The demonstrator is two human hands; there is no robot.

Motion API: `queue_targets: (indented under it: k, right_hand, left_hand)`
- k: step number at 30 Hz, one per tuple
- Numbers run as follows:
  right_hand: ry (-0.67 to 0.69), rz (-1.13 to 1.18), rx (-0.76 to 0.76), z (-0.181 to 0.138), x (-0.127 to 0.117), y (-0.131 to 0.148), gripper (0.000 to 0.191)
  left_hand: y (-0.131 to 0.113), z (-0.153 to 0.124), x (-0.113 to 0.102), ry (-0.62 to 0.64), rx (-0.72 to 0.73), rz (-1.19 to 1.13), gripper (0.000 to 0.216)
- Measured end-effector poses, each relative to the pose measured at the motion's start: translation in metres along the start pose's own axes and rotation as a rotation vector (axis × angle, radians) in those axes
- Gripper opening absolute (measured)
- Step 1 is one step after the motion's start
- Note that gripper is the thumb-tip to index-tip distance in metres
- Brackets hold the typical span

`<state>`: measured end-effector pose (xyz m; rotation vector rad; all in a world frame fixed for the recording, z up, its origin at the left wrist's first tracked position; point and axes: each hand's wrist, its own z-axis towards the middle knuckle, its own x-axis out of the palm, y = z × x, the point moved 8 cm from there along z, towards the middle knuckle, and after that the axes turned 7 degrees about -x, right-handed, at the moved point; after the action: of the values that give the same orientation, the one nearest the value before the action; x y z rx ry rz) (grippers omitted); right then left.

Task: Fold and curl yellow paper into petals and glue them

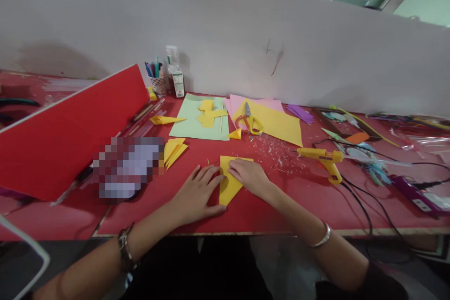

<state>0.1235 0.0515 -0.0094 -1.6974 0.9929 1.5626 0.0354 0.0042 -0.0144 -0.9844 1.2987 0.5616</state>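
A folded piece of yellow paper [230, 187] lies flat on the red tabletop in front of me. My left hand [198, 194] rests open at its left edge, fingers spread, with the thumb near the lower corner. On the paper's upper part lies my right hand [251, 176], its fingers bent together and pressing down; whether they pinch anything is hidden. Left of the hands sit folded yellow paper pieces [174, 151]. A small yellow folded piece [235, 134] and scissors [249, 122] with red and yellow handles are beyond them.
A yellow glue gun [321, 157] with its cord lies to the right, near a purple power strip [418, 197]. Green paper [181, 124] and a yellow sheet [284, 126] are farther back. A red board [80, 126] leans at left; a pen cup [158, 85] and bottle [176, 75] stand behind.
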Motion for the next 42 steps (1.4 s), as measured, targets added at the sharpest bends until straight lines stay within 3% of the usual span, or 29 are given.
queue_targets:
  k: [16, 19, 22, 24, 28, 30, 35, 39, 42]
  right_hand:
    - [-0.040, 0.014, -0.007, -0.002, -0.006, 0.002, 0.021]
    - [-0.172, -0.052, -0.126, -0.017, -0.019, 0.014, 0.021]
    - [-0.248, -0.006, -0.414, -0.045, -0.022, 0.039, 0.023]
    - [-0.266, 0.073, -0.524, -0.063, -0.018, 0.047, 0.024]
    - [-0.251, 0.105, -0.481, -0.078, -0.001, 0.044, 0.028]
    - [-0.230, 0.117, -0.453, -0.078, 0.005, 0.041, 0.029]
    - [-0.200, 0.160, -0.447, -0.075, 0.006, 0.040, 0.028]
    - [-0.180, 0.183, -0.419, -0.074, 0.006, 0.039, 0.029]
    - [-0.166, 0.192, -0.413, -0.074, 0.006, 0.040, 0.029]
  left_hand:
    - [-0.003, -0.007, 0.002, 0.113, 0.062, 0.015, 0.063]
    - [-0.003, -0.007, 0.002, 0.130, 0.058, 0.016, 0.065]
    - [-0.002, -0.005, 0.004, 0.129, 0.053, 0.010, 0.065]
    - [-0.003, -0.005, 0.004, 0.109, 0.056, 0.007, 0.064]
    - [-0.005, -0.006, -0.002, 0.046, 0.102, 0.041, 0.064]
    - [0.002, -0.008, -0.014, -0.043, 0.089, 0.088, 0.065]
    - [0.065, -0.026, -0.062, -0.439, -0.306, 0.311, 0.057]
    - [0.095, -0.038, -0.068, -0.482, -0.423, 0.384, 0.058]
    - [0.087, -0.037, -0.070, -0.503, -0.387, 0.344, 0.058]
